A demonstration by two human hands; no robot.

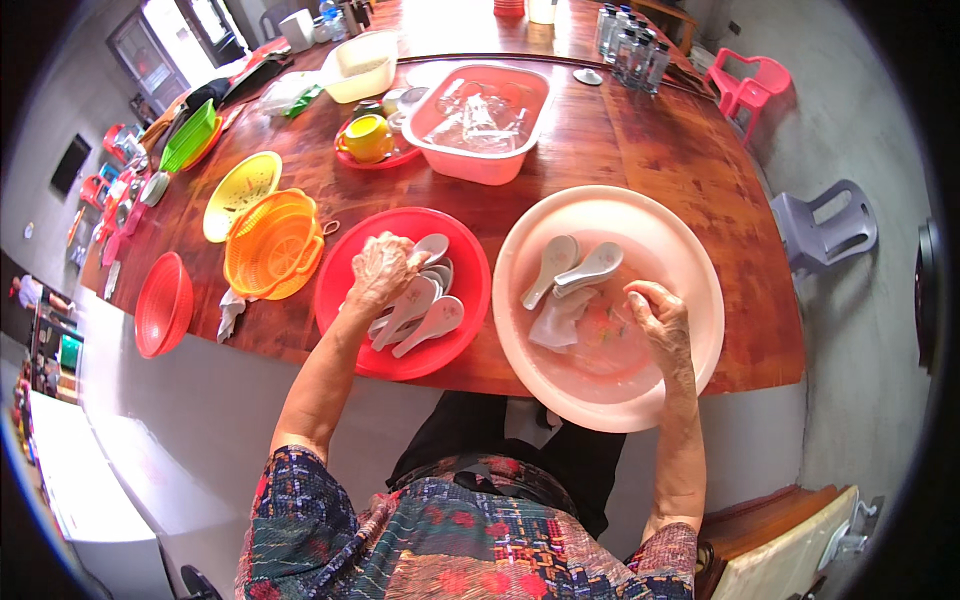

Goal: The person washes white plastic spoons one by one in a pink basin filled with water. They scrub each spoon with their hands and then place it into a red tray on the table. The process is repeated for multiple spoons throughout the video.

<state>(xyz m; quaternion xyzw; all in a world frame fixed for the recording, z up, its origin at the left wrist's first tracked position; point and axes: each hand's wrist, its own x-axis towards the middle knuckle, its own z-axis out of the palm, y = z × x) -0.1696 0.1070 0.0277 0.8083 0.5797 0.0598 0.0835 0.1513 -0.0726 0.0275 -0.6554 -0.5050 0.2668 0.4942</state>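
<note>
Over the red basin (466, 330), my left hand (380, 270) is closed with its fingertips on a white soup spoon (432, 247). Several more white spoons (440, 318) lie heaped in that basin below the hand. To the right stands a wide pale pink basin (705, 290) with shallow water. Inside it rest a few white spoons (600, 262) and a wet white cloth (560, 322). My right hand (660, 318) hangs over this basin's right side, fingers loosely curled and tips a little apart, with nothing visible in them.
Left of the red basin are an orange colander (272, 245), a yellow strainer (243, 190) and a red basket (165, 305). Behind sit a pink rectangular tub (480, 165) with clear items, a yellow cup (367, 138) and a cream tub (360, 70). Bottles (635, 55) stand far right.
</note>
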